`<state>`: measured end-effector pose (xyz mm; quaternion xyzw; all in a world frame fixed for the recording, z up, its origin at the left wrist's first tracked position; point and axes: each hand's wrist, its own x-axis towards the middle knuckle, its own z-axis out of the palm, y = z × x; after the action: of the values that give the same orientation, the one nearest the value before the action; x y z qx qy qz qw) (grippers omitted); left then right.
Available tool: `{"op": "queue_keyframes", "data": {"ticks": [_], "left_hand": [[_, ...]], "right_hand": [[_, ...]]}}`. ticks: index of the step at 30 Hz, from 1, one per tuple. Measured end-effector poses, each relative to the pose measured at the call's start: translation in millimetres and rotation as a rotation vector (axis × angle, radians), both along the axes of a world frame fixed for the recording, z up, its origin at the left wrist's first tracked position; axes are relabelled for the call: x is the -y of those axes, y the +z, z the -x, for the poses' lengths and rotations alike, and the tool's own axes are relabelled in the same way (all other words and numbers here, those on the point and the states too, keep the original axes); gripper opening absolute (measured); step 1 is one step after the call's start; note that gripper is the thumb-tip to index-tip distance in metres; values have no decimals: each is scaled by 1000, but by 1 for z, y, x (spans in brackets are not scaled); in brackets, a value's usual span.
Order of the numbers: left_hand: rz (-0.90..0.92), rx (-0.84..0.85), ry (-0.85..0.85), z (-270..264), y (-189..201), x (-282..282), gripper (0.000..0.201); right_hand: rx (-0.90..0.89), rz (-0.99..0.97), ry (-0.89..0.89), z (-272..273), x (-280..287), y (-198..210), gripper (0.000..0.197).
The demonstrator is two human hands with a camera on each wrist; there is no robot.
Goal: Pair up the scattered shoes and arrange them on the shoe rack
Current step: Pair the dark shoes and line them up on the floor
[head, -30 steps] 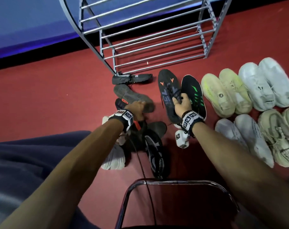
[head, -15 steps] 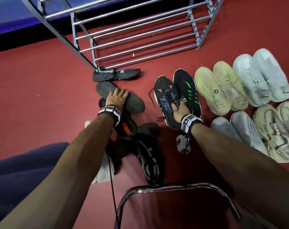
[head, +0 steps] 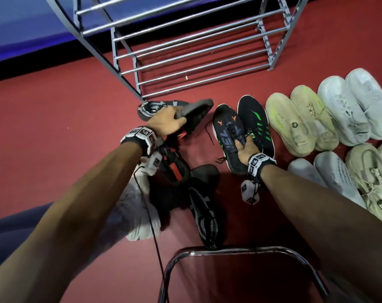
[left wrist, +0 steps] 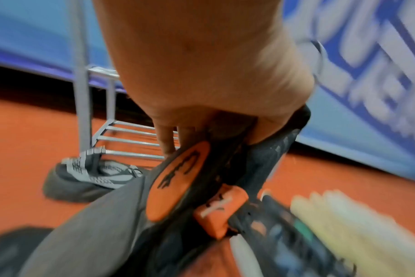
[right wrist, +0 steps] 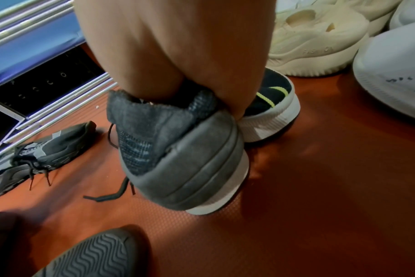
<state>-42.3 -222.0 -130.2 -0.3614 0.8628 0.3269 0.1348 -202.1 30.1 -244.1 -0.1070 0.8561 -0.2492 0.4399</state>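
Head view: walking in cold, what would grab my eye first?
Probably the two hands among shoes on the red floor: the left hand grips a dark shoe with orange patches, the right hand holds a black sneaker by its collar. Next, the pale shoes lined up in pairs at right, and the bare metal shoe rack behind.

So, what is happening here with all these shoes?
A person is sorting shoes on the red floor. The left hand grips a dark shoe with an orange insole, lifted off the pile. The right hand holds a dark sneaker by its opening, beside a green-striped one. The rack holds no shoes yet.
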Motion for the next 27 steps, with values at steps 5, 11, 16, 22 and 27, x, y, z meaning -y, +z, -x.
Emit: {"op": "queue_keyframes", "data": {"ticks": [5, 11, 16, 22, 27], "left_hand": [[-307, -82, 348, 0, -20, -2, 35], [-120, 405, 100, -25, -59, -55, 55], [20, 492, -92, -47, -77, -102, 64], [40, 569, -330, -67, -71, -105, 94], [70, 594, -476, -70, -62, -96, 95]], "right_hand": [[3, -9, 5, 1, 0, 2, 71], [3, 11, -9, 0, 0, -1, 70], [-6, 18, -10, -1, 0, -1, 68], [-5, 18, -4, 1, -1, -1, 68], [-20, 21, -2, -1, -1, -2, 67]]}}
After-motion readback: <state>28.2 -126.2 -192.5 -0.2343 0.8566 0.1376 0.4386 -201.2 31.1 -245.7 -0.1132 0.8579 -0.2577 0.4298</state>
